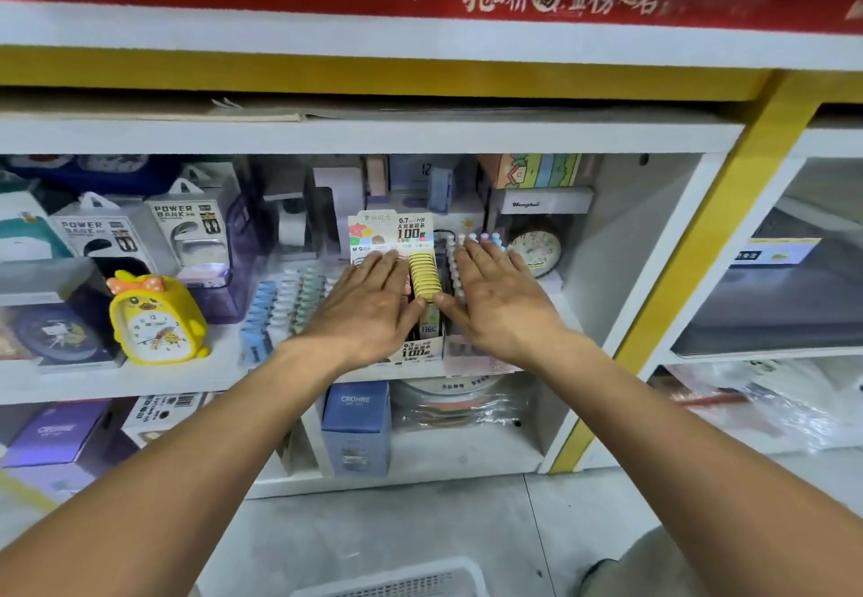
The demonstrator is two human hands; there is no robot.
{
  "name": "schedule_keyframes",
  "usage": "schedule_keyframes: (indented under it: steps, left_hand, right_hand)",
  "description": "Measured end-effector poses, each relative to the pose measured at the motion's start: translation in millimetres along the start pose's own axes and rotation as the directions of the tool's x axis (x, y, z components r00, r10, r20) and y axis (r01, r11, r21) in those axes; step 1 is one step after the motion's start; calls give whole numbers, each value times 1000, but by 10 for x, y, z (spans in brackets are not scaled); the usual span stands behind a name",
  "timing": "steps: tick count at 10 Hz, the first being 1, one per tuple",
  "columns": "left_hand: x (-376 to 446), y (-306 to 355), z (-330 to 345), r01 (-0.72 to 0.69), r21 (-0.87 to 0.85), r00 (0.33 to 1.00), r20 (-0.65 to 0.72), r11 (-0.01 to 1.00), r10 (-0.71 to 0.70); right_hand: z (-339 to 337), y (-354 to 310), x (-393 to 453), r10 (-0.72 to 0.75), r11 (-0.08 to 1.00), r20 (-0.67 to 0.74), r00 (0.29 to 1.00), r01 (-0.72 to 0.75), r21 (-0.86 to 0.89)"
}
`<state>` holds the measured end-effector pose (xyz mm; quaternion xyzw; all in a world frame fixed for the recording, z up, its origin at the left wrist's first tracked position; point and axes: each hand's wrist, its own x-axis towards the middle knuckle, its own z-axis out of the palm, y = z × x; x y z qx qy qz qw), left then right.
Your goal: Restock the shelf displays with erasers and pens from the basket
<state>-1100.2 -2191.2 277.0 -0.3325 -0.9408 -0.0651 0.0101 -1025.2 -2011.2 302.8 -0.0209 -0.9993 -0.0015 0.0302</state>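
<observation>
A small cardboard display box (422,350) stands on the middle shelf, with a row of round yellow cases (424,278) packed in it. My left hand (369,307) lies flat with straight fingers over the box's left part. My right hand (499,297) lies flat over a neighbouring display of pastel-capped pens (483,237) to the right. Both thumbs point inward and meet near the front of the yellow row. A white basket (401,582) shows at the bottom edge, on the floor; its contents are hidden.
Left of the box lie rows of pastel clips or erasers (280,302), a yellow duck alarm clock (156,321) and power bank boxes (116,234). A round clock (537,248) stands at the right. A blue carton (357,426) sits on the shelf below.
</observation>
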Motion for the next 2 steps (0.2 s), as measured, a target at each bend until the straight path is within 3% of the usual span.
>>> schedule_keyframes:
  steps: [1, 2]
  left_hand:
    - [-109, 52, -248, -6, -83, 995, -96, 997, -2]
    - [-238, 96, -497, -41, -186, 977, -215, 982, 0]
  right_hand:
    - [-220, 107, -125, 53, 964, -80, 995, -30, 264]
    - [-511, 245, -297, 208, 806, -198, 958, -53, 589]
